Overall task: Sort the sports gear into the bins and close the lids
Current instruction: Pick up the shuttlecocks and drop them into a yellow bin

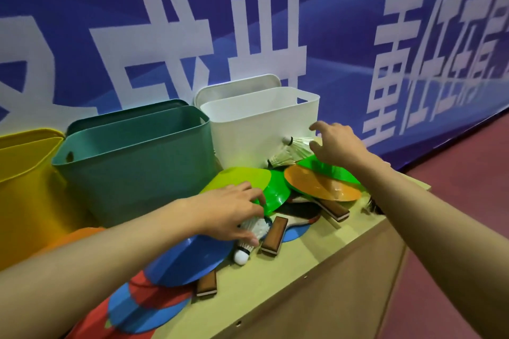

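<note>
Left hand [231, 209]: nearest the camera, reaching over the pile, fingers curled around a white shuttlecock [256, 227] – it grips the feathered skirt.
Second shuttlecock [243, 252]: just below that hand, lying on the wooden cabinet top [316, 253], cork end toward the camera.
Right hand [334, 143]: stretched out beside the white bin, fingers spread and relaxed, holding nothing; fingertips close to two shuttlecocks [292, 150] leaning against the bin's front wall – whether they touch, I cannot tell.
Flat discs: blue disc [192, 259] under the left forearm, lime disc [237, 177] behind the left hand, orange disc [319, 183] and green disc [327, 169] below the right hand, overlapping one another.
Paddles: wooden paddle handles [275, 235] poke out from under the discs.
Bins: yellow bin [24, 181], teal bin [135, 165] and white bin [261, 124] stand in a row at the back, all open; lids propped upright behind the teal and white ones.
Backdrop: blue banner [248, 22] with large white characters.
</note>
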### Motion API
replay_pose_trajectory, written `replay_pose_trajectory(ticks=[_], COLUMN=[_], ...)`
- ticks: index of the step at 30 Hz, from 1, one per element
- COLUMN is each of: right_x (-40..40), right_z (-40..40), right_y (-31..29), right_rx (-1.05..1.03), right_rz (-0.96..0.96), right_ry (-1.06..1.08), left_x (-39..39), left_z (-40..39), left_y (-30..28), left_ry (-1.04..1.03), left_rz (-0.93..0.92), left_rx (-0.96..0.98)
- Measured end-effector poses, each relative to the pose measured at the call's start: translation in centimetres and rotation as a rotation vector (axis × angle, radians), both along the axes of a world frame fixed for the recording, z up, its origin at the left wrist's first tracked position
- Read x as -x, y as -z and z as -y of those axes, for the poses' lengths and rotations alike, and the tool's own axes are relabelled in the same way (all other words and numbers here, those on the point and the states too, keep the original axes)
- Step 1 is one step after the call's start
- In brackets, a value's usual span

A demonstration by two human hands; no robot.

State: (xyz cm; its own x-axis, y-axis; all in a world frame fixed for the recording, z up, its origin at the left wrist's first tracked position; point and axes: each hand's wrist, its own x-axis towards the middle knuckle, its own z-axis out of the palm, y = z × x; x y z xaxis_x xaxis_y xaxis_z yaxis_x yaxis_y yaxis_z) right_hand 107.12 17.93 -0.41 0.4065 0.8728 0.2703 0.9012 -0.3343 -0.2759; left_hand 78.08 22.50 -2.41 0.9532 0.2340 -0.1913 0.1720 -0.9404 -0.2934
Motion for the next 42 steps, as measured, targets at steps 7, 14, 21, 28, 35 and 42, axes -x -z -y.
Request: replay_pose_trajectory(ticks=[7,14,21,28,35,42], right_x=[-0.1,0.9,5.3,16.4,32.9,48.9], right_z=[-4.5,-3.5,-1.3,0.9,1.0,1.0], right_y=[2.0,1.0,-2.1,-5.8,-6.4,-5.1], right_rx=[0.043,-0.344,-0.453,-0.385,-0.369,-0.477], right_rz=[-0.268,-0.524,-0.496,-0.143,0.112,0.287], right_ry=[0.068,-0.083,-0.222,-0.504,-0.795,-1.082], left_x=[0.2,1.2,4.0,13.9,32.7,52.8], left_z=[-1.3,0.0,0.5,0.6,2.6,5.9], left_y=[-0.2,-0.8,-3.7,-7.1,-9.6,-10.4], left_ry=[0.034,0.061,0.126,0.036,-0.232,-0.551], left_rz=[0.07,0.201,0.359,0.459,0.478,0.516], left_rx=[0.085,0.196,0.161,0.058,-0.096,-0.174])
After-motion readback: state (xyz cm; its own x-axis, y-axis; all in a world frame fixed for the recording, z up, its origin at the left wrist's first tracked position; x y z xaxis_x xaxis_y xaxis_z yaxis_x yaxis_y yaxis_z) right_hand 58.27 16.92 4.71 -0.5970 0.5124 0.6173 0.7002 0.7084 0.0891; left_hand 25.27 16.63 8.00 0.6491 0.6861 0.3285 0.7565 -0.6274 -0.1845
